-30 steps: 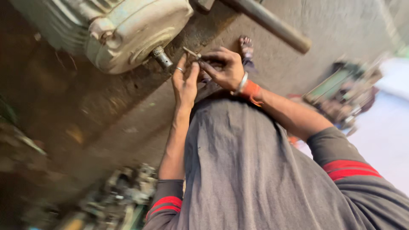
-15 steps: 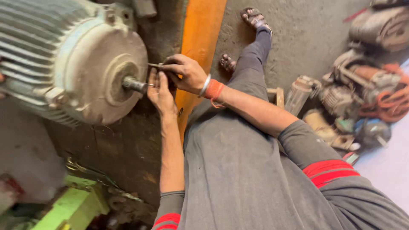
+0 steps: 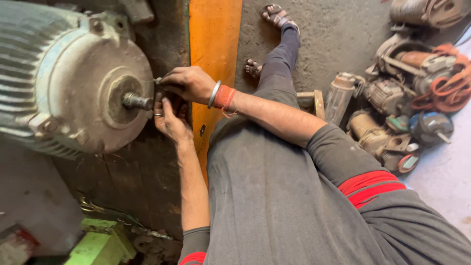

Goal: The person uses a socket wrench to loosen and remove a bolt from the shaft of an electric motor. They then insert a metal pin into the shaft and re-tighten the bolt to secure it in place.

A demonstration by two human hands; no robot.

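A large grey electric motor [image 3: 68, 83] lies at the left, its ribbed body and round end cover facing me. A short steel shaft [image 3: 137, 101] sticks out of the cover's middle. My right hand [image 3: 189, 83], with a metal bangle and orange thread at the wrist, is closed on a thin metal tool [image 3: 158, 80] just right of the shaft's end. My left hand [image 3: 169, 120] is raised just below it, ring on one finger, fingers stretched up beside the shaft tip. Its fingertips are hidden under the right hand.
An orange plank [image 3: 215, 44] stands upright behind my hands. Several old motors and pump parts [image 3: 407, 98] with an orange hose lie piled at the right. A green metal piece [image 3: 100, 243] lies at the lower left. My legs stretch across the concrete floor [image 3: 338, 34].
The view has swung and drawn closer, so the motor now fills the left side. Both hands have stayed together at the shaft end, the right hand still closed on the tool.
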